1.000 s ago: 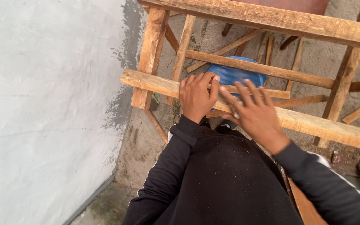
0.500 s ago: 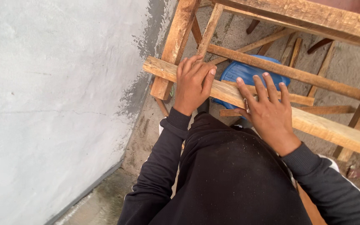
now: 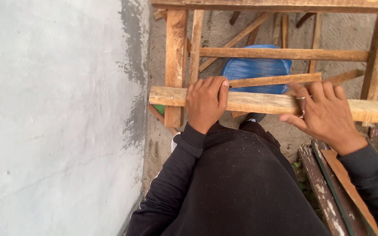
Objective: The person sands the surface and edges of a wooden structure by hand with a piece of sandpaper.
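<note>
Seen from above: left hand [image 3: 206,102] curled closed over a wooden rail [image 3: 259,103] of a timber frame [image 3: 176,57], right hand [image 3: 324,114] spread open, fingers flat along the same rail just beside. Below the rail, a round blue tub [image 3: 254,67] on bare ground. Grey wall [image 3: 53,118] close along the left edge, loose boards [image 3: 329,192] at lower right, open gaps between the slats.

Rough, unplaned pale wooden rail [image 3: 259,103] of the timber frame, its grain open and matt, sits under the left hand [image 3: 205,103] and right hand [image 3: 324,114]. The grey plastered wall [image 3: 53,118] looks chalky and uneven, the blue plastic tub [image 3: 254,68] faintly ribbed with a dull sheen. The black cloth sleeves [image 3: 171,192] are soft, matt and dust-specked, and the weathered planks [image 3: 329,192] carry flaking paint.
</note>
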